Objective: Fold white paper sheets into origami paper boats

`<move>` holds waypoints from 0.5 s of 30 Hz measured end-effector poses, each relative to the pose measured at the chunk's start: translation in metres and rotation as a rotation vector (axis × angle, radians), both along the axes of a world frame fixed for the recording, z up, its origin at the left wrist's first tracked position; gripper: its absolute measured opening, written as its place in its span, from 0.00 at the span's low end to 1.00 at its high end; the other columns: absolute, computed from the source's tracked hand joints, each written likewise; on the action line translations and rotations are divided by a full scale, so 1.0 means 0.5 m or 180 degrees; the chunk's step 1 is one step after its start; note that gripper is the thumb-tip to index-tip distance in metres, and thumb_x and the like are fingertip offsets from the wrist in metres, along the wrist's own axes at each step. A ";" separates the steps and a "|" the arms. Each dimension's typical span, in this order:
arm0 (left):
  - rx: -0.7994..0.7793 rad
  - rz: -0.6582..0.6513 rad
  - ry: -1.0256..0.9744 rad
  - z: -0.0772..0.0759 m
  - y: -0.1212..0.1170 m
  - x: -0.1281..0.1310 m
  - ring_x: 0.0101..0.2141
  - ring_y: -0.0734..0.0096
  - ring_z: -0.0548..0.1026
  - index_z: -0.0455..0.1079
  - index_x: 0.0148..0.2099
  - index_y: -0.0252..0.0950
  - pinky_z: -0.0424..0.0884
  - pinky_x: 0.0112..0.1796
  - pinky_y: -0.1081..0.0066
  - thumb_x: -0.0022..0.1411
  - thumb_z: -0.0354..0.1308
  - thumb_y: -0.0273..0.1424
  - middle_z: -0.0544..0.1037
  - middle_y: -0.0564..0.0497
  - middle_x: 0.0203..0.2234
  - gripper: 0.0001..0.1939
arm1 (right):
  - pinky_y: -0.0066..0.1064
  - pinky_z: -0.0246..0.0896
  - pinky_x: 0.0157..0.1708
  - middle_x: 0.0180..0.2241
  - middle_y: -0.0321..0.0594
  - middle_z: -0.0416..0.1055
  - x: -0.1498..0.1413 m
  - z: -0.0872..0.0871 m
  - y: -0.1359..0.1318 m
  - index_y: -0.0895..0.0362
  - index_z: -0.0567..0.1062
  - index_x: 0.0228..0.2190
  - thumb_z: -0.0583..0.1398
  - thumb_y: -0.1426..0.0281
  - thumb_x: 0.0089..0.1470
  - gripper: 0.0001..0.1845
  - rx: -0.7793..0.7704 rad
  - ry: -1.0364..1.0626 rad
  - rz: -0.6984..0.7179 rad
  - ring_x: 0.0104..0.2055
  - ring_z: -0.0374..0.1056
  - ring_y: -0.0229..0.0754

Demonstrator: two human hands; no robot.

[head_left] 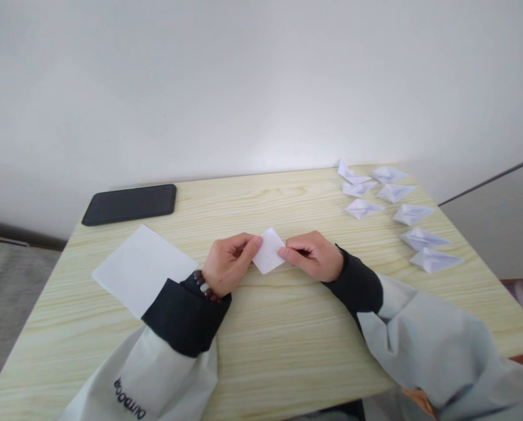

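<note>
A small folded white paper square [269, 251] lies diamond-wise on the wooden table [287, 345], held from both sides. My left hand [227, 263] pinches its left corner with fingers curled; a bead bracelet sits on that wrist. My right hand [312, 254] pinches the right corner, fingers closed. Both hands rest on the tabletop near its middle.
A stack of flat white paper sheets [141, 269] lies left of my left arm. A black phone [130, 204] lies at the back left. Several folded white paper boats [392, 213] are spread over the back right corner. A white wall stands behind the table.
</note>
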State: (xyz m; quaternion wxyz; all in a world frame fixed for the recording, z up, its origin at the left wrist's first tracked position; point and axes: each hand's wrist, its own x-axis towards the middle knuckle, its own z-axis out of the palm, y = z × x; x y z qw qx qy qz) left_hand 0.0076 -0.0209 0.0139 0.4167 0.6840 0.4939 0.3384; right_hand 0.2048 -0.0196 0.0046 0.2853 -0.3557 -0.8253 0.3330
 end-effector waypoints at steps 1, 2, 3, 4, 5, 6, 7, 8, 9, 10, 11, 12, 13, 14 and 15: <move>-0.0002 -0.0023 -0.0086 -0.002 0.000 0.001 0.23 0.75 0.70 0.73 0.33 0.32 0.65 0.23 0.78 0.59 0.52 0.37 0.76 0.51 0.22 0.14 | 0.23 0.42 0.20 0.15 0.28 0.48 0.000 -0.002 0.000 0.58 0.56 0.15 0.51 0.66 0.57 0.21 0.0072 -0.0041 0.0082 0.18 0.46 0.29; -0.0009 -0.0046 -0.0159 -0.004 0.000 0.002 0.24 0.75 0.71 0.73 0.35 0.32 0.66 0.24 0.78 0.58 0.53 0.38 0.77 0.51 0.25 0.14 | 0.24 0.42 0.21 0.15 0.29 0.49 -0.001 -0.005 0.001 0.58 0.56 0.15 0.52 0.66 0.57 0.21 0.0158 -0.0095 0.0172 0.18 0.47 0.29; -0.0018 -0.0061 -0.0203 -0.006 0.001 0.002 0.25 0.75 0.71 0.73 0.36 0.33 0.66 0.25 0.77 0.58 0.54 0.39 0.77 0.50 0.26 0.14 | 0.24 0.43 0.21 0.16 0.29 0.50 -0.001 -0.007 0.001 0.58 0.56 0.15 0.52 0.66 0.57 0.21 0.0242 -0.0149 0.0248 0.19 0.47 0.29; -0.0032 -0.0069 -0.0205 -0.008 0.001 0.003 0.25 0.75 0.71 0.73 0.36 0.33 0.66 0.25 0.77 0.57 0.54 0.39 0.77 0.50 0.27 0.15 | 0.24 0.43 0.22 0.16 0.29 0.51 -0.002 -0.010 0.001 0.58 0.57 0.15 0.52 0.66 0.57 0.21 0.0309 -0.0194 0.0293 0.19 0.48 0.29; -0.0044 -0.0070 -0.0173 -0.009 0.001 0.003 0.25 0.75 0.70 0.73 0.35 0.33 0.66 0.24 0.77 0.57 0.54 0.40 0.77 0.50 0.27 0.15 | 0.24 0.43 0.22 0.16 0.29 0.51 -0.002 -0.011 0.001 0.58 0.57 0.15 0.53 0.66 0.57 0.21 0.0357 -0.0222 0.0318 0.20 0.48 0.29; -0.0056 -0.0063 -0.0121 -0.009 0.002 0.003 0.24 0.75 0.70 0.73 0.34 0.33 0.65 0.24 0.77 0.57 0.55 0.40 0.77 0.51 0.26 0.14 | 0.24 0.42 0.22 0.16 0.29 0.52 -0.003 -0.013 0.000 0.57 0.57 0.15 0.53 0.66 0.57 0.20 0.0393 -0.0237 0.0323 0.20 0.48 0.30; -0.0064 -0.0055 -0.0066 -0.009 0.002 0.003 0.23 0.76 0.69 0.73 0.33 0.33 0.64 0.23 0.77 0.57 0.55 0.40 0.77 0.51 0.25 0.14 | 0.24 0.42 0.22 0.16 0.29 0.52 -0.004 -0.013 0.000 0.57 0.57 0.15 0.52 0.66 0.57 0.20 0.0416 -0.0245 0.0317 0.20 0.48 0.30; -0.0067 -0.0050 -0.0021 -0.008 0.002 0.002 0.23 0.76 0.69 0.73 0.32 0.33 0.64 0.23 0.77 0.57 0.55 0.39 0.76 0.51 0.24 0.14 | 0.25 0.43 0.22 0.16 0.29 0.51 -0.005 -0.013 0.000 0.57 0.57 0.15 0.52 0.66 0.57 0.20 0.0434 -0.0251 0.0311 0.20 0.48 0.30; -0.0066 -0.0056 0.0008 -0.008 0.002 0.002 0.23 0.76 0.68 0.73 0.32 0.33 0.64 0.23 0.77 0.57 0.55 0.39 0.76 0.52 0.24 0.14 | 0.25 0.43 0.22 0.16 0.29 0.51 -0.006 -0.013 -0.001 0.57 0.56 0.15 0.52 0.66 0.57 0.21 0.0446 -0.0261 0.0307 0.20 0.47 0.30; -0.0065 -0.0066 0.0022 -0.007 0.002 0.002 0.22 0.76 0.68 0.73 0.32 0.33 0.63 0.23 0.77 0.57 0.55 0.39 0.76 0.52 0.23 0.14 | 0.25 0.42 0.23 0.16 0.29 0.51 -0.007 -0.012 -0.002 0.57 0.55 0.15 0.52 0.67 0.57 0.21 0.0454 -0.0274 0.0306 0.20 0.47 0.30; -0.0065 -0.0077 0.0027 -0.007 0.002 0.001 0.22 0.76 0.68 0.73 0.32 0.33 0.63 0.23 0.77 0.57 0.55 0.39 0.76 0.52 0.23 0.14 | 0.25 0.42 0.23 0.16 0.29 0.51 -0.007 -0.011 -0.002 0.57 0.55 0.15 0.51 0.67 0.57 0.21 0.0453 -0.0288 0.0305 0.20 0.47 0.30; -0.0073 -0.0087 0.0023 -0.007 0.002 0.001 0.22 0.76 0.67 0.73 0.32 0.33 0.63 0.22 0.78 0.57 0.55 0.40 0.75 0.52 0.23 0.14 | 0.25 0.42 0.23 0.16 0.29 0.51 -0.008 -0.010 -0.003 0.57 0.54 0.15 0.51 0.68 0.57 0.21 0.0442 -0.0295 0.0305 0.20 0.46 0.30; -0.0094 -0.0097 0.0009 -0.008 0.002 0.001 0.22 0.77 0.67 0.73 0.32 0.33 0.63 0.22 0.78 0.57 0.54 0.40 0.75 0.52 0.22 0.15 | 0.25 0.42 0.22 0.16 0.29 0.51 -0.008 -0.009 -0.003 0.57 0.54 0.15 0.51 0.68 0.57 0.21 0.0426 -0.0286 0.0305 0.20 0.46 0.30; -0.0129 -0.0100 -0.0021 -0.009 0.003 0.001 0.22 0.77 0.68 0.72 0.32 0.33 0.63 0.22 0.78 0.57 0.54 0.40 0.75 0.52 0.22 0.15 | 0.25 0.42 0.22 0.16 0.29 0.51 -0.008 -0.008 -0.004 0.57 0.54 0.15 0.52 0.68 0.57 0.21 0.0405 -0.0265 0.0289 0.20 0.46 0.30; -0.0167 -0.0091 -0.0071 -0.010 0.003 0.001 0.22 0.77 0.68 0.72 0.32 0.33 0.63 0.22 0.78 0.57 0.54 0.41 0.75 0.52 0.22 0.15 | 0.25 0.42 0.22 0.16 0.29 0.50 -0.008 -0.007 -0.004 0.57 0.54 0.15 0.52 0.67 0.57 0.21 0.0375 -0.0232 0.0258 0.19 0.46 0.30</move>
